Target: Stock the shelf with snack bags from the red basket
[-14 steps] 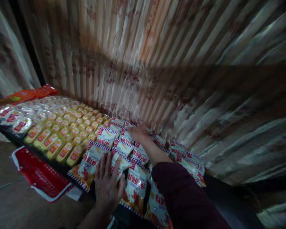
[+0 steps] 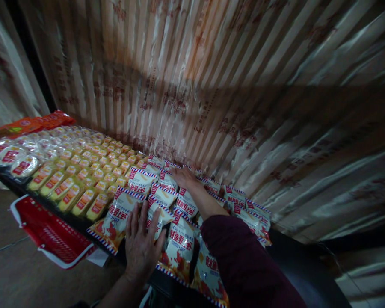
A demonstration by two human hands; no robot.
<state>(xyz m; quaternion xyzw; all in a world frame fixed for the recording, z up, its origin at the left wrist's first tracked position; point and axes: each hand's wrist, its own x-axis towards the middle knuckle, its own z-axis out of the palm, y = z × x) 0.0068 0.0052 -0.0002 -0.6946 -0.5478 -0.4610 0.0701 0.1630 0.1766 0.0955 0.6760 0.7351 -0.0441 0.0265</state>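
Note:
White snack bags [image 2: 178,244] with red lettering and striped edges lie in rows on a black table [image 2: 295,261]. My left hand [image 2: 143,239] rests on the near bags with its fingers spread, touching a bag [image 2: 117,216] at the row's left end and the one beside it. Reaching across the rows, my right hand [image 2: 184,177] lies on the bags at the back, against the wall side. Its fingers look stretched out, though their tips are partly lost among the bags. My right sleeve hides several bags below it.
Yellow wrapped snack cakes [image 2: 69,194] stand in rows left of the bags, with round clear-wrapped pieces [image 2: 25,164] beyond them and orange packets [image 2: 35,124] at the far left. A red basket [image 2: 56,231] with white handles sits below the table edge. A plastic-covered corrugated wall [image 2: 179,94] rises behind.
The view has shifted slightly, so the table and goods appear a little further left and the picture is sharper. Both hands keep nearly the same places on the bags.

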